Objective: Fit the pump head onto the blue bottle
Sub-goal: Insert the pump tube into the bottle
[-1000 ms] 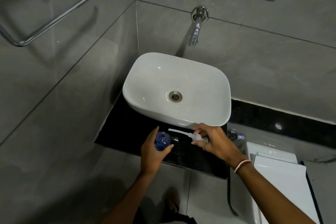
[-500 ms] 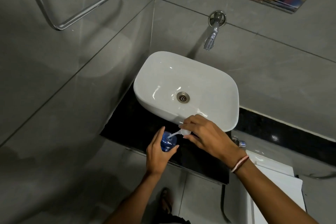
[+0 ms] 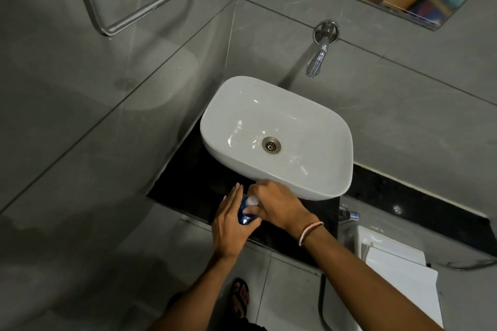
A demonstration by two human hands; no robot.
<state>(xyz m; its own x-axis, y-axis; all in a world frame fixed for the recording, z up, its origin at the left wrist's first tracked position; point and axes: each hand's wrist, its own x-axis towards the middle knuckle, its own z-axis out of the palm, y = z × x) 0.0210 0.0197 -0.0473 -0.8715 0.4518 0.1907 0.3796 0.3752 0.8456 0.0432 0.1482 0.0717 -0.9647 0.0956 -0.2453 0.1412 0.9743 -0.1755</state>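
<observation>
A small blue bottle (image 3: 244, 216) stands on the black counter (image 3: 188, 191) just in front of the white basin. My left hand (image 3: 231, 223) is wrapped around the bottle's left side, fingers pointing up. My right hand (image 3: 277, 207) sits over the bottle's top, fingers closed on the white pump head (image 3: 252, 200), which rests on the bottle's mouth. The pump's tube is hidden, and most of the bottle is covered by both hands.
A white basin (image 3: 317, 182) fills the counter behind my hands, under a wall tap (image 3: 317, 61). A small chrome valve (image 3: 348, 213) and a white toilet cistern (image 3: 398, 266) are at the right. A towel rail (image 3: 134, 13) hangs on the left wall.
My right hand brought the pump head leftward from beside the bottle, slid its tube into the opening, and now presses the head down on the mouth. My left hand kept its hold.
</observation>
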